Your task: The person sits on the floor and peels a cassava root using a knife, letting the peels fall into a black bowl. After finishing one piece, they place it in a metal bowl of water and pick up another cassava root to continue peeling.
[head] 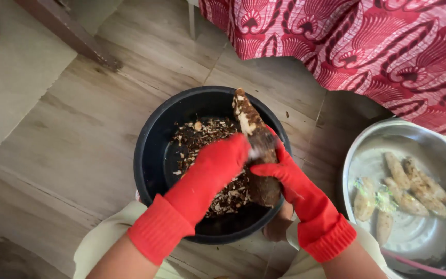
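1. One red patterned cloth [378,46] hangs at the top right, above the wooden floor [78,134].
2. One black bowl [153,155] sits in the middle, holding a heap of brown peelings [202,135].
3. One steel bowl [367,155] at the right holds about six peeled roots [406,199] in water.
4. One brown root [256,147] lies over the black bowl, its long axis running near to far, its tip pointing away.
5. The right hand [285,175], red-gloved, grips the root's lower half.
6. The left hand [218,165], also red-gloved, is clenched against the root; what it holds is blurred.
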